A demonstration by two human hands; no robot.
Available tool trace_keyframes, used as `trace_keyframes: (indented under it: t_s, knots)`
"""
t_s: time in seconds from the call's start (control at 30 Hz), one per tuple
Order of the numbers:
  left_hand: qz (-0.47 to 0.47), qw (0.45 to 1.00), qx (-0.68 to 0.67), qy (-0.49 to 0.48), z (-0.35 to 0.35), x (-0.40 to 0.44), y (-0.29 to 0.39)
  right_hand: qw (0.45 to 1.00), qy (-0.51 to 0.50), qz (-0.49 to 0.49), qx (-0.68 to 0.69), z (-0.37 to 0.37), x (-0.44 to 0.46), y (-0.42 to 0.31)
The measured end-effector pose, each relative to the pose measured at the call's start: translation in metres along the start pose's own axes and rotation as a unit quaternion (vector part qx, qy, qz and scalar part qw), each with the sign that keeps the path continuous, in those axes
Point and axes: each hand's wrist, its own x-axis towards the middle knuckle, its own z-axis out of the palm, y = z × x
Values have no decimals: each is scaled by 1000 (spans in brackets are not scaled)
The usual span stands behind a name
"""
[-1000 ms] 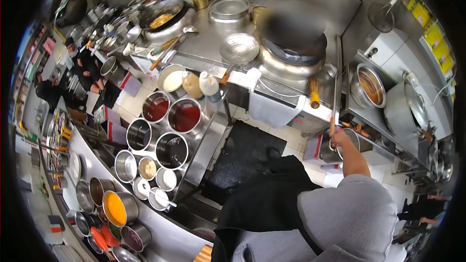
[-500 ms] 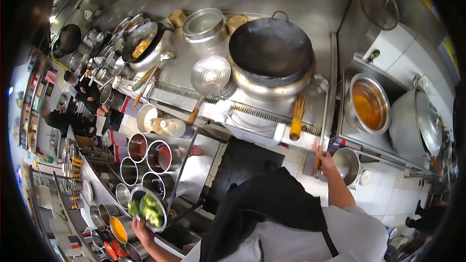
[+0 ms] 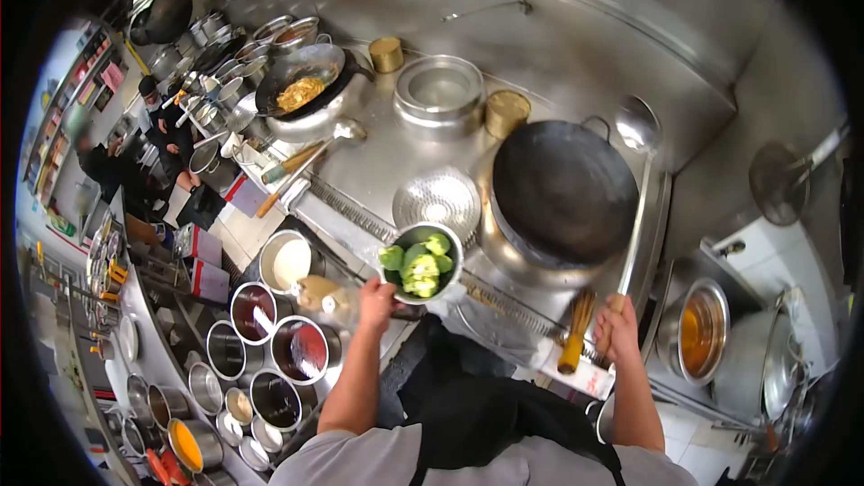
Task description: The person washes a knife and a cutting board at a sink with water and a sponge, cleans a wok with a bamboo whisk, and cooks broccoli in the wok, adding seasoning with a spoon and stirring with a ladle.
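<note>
My left hand [image 3: 376, 303] grips the rim of a metal bowl of broccoli [image 3: 418, 265], held over the stove's front edge beside a perforated strainer [image 3: 438, 200]. In my right hand [image 3: 616, 330] is the wooden handle of a long ladle [image 3: 640, 126], its round head raised at the right of the wok. The dark wok [image 3: 565, 193] sits on the burner between the bowl and the ladle, with nothing visible inside. A bamboo brush [image 3: 577, 331] with a yellow handle lies just left of my right hand.
A second wok [image 3: 310, 81] with food stands at the back left. Pots of sauce [image 3: 300, 349] and a squeeze bottle [image 3: 320, 296] are on the left. A bowl of orange liquid [image 3: 699, 331] stands at the right. Two people are farther off at the left.
My left hand has brought the broccoli bowl from the lower left up to the stove. The ladle head has risen beside the wok. The view has shifted.
</note>
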Motion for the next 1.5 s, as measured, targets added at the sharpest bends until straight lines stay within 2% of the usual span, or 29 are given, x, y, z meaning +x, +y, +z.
trace_keyframes:
  t_s: [0.03, 0.13, 0.2, 0.3, 0.33, 0.37, 0.4, 0.43, 0.47, 0.5, 0.53, 0.57, 0.6, 0.67, 0.7, 0.8, 1.0, 1.07, 1.13, 1.17, 1.2, 1.3, 1.37, 1.4, 1.43, 1.47, 1.5]
  knots:
    - [-9, 1000, -10, 3, 12, 19, 0, 999, -35, -18, -16, 27, 25, -9]
    - [-34, 999, -11, 12, 37, 78, -11, 987, -52, -77, -131, 123, 112, -26]
    - [-25, 999, -26, 14, 53, 106, -15, 973, -59, -49, -216, 205, 157, -57]
    - [-41, 996, 57, 57, 68, 137, -31, 950, -89, -89, -286, 287, 266, -49]
    - [-31, 997, 44, 63, 76, 132, -21, 883, -62, -232, -404, 288, 366, 6]
    - [-38, 997, 47, 56, 78, 136, -23, 756, 16, -439, -485, 299, 436, 52]
    - [-45, 996, 51, 50, 78, 138, -28, 864, -16, -269, -426, 336, 409, 27]
    - [-63, 996, 31, 47, 78, 143, -37, 932, -49, -85, -348, 373, 373, -3]
    - [-64, 996, 36, 49, 77, 148, -38, 934, -50, -82, -345, 387, 379, -14]
    - [-64, 996, 31, 50, 77, 149, -40, 984, -122, 60, -115, 399, 387, -24]
    - [-65, 996, 26, 50, 78, 147, -38, 956, -182, 196, 123, 405, 387, -37]
    - [-64, 996, 24, 51, 79, 148, -34, 895, -202, 275, 286, 405, 383, -49]
    - [-65, 996, 27, 47, 79, 152, -34, 896, -200, 273, 289, 402, 379, -50]
    - [-42, 998, 30, 46, 80, 161, -33, 805, -289, 252, 452, 395, 364, -46]
    - [-32, 997, 42, 51, 82, 160, -27, 799, -292, 269, 451, 391, 349, -49]
    - [-32, 995, 81, 58, 80, 167, -35, 777, -305, 242, 494, 354, 306, -69]
    - [-41, 996, 65, 51, 78, 176, -48, 820, -312, 141, 460, 261, 179, -117]
    - [-45, 986, 157, 36, 72, 176, -49, 844, -286, 137, 433, 223, 147, -125]
    - [-91, 993, 71, 0, 64, 165, -47, 880, -233, 138, 390, 191, 118, -134]
    - [-96, 990, 96, -41, 56, 161, -47, 904, -201, 136, 353, 176, 106, -136]
    - [-93, 989, 114, -15, 60, 144, -34, 925, -171, 131, 312, 161, 97, -138]
    - [-87, 984, 152, -42, 59, 111, -22, 955, -66, 157, 242, 122, 76, -138]
    - [-20, 992, 109, -59, 68, 93, -20, 960, -46, 166, 222, 94, 67, -128]
    - [-17, 992, 111, -59, 78, 87, -16, 964, -29, 175, 197, 80, 62, -123]
    - [16, 993, 73, -94, 93, 79, -10, 964, -28, 177, 197, 67, 55, -117]
    - [50, 990, 34, -126, 111, 73, -4, 962, -57, 176, 201, 54, 44, -114]
    - [67, 987, 61, -137, 140, 59, 18, 967, -78, 166, 175, 47, 31, -112]
